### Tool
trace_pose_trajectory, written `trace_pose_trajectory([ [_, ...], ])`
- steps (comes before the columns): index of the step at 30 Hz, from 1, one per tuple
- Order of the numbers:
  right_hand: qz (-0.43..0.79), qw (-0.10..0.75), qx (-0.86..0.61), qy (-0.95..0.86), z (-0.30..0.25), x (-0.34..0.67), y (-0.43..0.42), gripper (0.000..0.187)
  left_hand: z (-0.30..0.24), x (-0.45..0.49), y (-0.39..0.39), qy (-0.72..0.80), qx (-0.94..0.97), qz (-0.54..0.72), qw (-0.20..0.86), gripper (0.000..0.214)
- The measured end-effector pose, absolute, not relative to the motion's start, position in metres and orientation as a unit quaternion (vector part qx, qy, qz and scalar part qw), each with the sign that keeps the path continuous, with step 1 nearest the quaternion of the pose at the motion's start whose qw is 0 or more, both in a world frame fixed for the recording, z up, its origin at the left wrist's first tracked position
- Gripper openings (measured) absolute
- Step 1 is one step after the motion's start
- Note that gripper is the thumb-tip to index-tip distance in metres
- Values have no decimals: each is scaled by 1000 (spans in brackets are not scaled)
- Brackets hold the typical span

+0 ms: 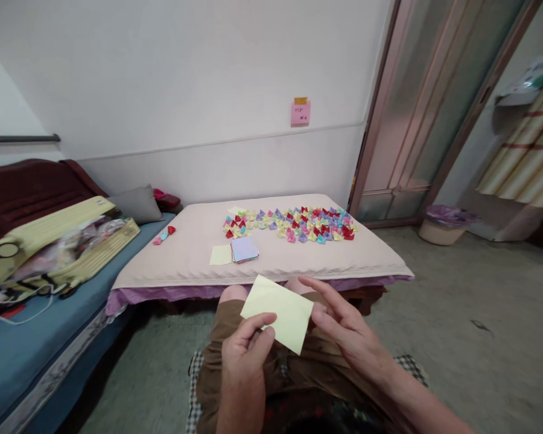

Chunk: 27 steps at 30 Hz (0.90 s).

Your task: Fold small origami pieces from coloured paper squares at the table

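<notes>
A pale yellow sheet of paper point(284, 306) is held tilted above my lap. My left hand point(248, 349) pinches its lower left edge between thumb and fingers. At the paper's right corner, my right hand point(348, 328) has its index finger stretched out and apart from the thumb. The thumb is close to the corner; I cannot tell if it touches. Ahead on the low covered table lie a stack of square paper point(245, 249) with a lilac sheet on top and, beside it, a flat yellow sheet point(221, 255).
Many small folded paper pieces point(294, 224) in several colours cover the table's point(185, 259) back right. A few more point(164, 235) lie at its left. An open yellow suitcase point(67, 241) rests on the blue bed point(76, 301). A lined bin point(443, 226) stands at the right.
</notes>
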State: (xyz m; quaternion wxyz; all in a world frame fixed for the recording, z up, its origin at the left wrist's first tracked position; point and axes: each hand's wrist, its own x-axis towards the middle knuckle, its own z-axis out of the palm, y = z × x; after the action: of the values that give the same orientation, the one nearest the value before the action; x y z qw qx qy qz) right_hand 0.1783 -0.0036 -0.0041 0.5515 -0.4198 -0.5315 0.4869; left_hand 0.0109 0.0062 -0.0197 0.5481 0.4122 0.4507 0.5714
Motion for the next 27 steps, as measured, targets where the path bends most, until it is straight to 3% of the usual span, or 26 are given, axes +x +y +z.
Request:
trace_pose_trajectory([
  [3,528,510,-367,-572,-7,189,-11,48,-18,11,6,445,390,583,556,23],
  [7,468,463,-392,-643,-8,193,-13,26,-19,12,4,443,412,568,558,22],
  [15,388,528,-441,-614,-5,175,-10,5,-22,9,2,491,494,551,461,17],
  [21,400,602,-483,-494,-5,161,-11,18,-21,8,-1,471,527,528,471,20],
  [27,392,602,-533,-446,-5,151,-8,22,-17,17,-8,486,478,555,477,22],
])
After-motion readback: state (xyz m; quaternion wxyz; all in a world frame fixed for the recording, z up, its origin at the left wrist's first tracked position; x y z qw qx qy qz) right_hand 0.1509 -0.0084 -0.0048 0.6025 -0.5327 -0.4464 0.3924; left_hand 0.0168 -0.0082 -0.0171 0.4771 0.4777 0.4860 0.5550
